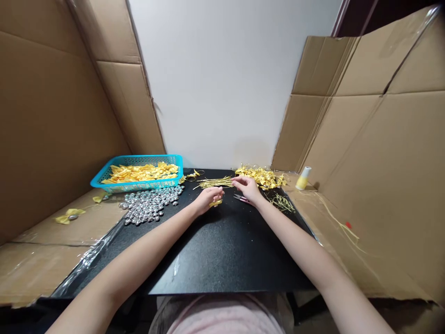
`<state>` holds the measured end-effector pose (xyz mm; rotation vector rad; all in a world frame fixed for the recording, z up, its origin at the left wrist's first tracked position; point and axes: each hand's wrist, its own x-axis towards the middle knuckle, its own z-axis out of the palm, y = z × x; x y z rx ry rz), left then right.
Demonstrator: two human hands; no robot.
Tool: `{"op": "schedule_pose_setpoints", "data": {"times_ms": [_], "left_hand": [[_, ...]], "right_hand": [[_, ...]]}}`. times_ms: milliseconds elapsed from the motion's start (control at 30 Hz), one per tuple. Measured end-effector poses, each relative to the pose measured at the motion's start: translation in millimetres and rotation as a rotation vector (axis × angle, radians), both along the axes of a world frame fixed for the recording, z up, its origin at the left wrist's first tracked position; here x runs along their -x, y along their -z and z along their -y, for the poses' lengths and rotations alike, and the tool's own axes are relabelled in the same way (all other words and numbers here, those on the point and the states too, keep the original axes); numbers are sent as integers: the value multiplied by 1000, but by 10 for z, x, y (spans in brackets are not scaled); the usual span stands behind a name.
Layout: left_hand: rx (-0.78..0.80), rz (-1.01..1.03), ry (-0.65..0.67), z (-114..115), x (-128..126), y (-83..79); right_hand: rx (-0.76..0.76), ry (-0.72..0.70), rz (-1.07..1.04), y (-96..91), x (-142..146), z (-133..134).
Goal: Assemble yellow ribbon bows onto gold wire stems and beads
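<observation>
My left hand (207, 199) is closed over the middle of the black table, with a yellow ribbon bow (216, 203) showing under its fingers. My right hand (247, 187) is beside it, its thumb and fingers pinched at the right end of a bundle of gold wire ties (215, 182). Whether a tie is between those fingertips is too small to tell. Small scissors (242, 198) with pinkish handles lie partly beneath my right hand. Behind that hand is a heap of yellow bows with gold ties (260, 175).
A turquoise basket (136, 188) of yellow ribbon pieces stands back left, many silvery beads (148, 204) in front. Green-yellow offcuts (283, 202) lie right, near a thread cone (303, 178). Cardboard walls (378, 153) flank the black table (222, 250). A loose bow (69, 216) lies far left.
</observation>
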<state>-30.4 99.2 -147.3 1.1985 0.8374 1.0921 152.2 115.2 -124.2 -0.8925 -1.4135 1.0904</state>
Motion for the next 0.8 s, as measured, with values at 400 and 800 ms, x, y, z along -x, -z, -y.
{"op": "schedule_pose_setpoints", "data": {"times_ms": [400, 800], "left_hand": [[64, 276, -92, -37, -6, -12], [28, 136, -96, -74, 25, 62]], "right_hand": [[-134, -157, 91, 57, 90, 68], [-148, -223, 140, 101, 36, 11]]}}
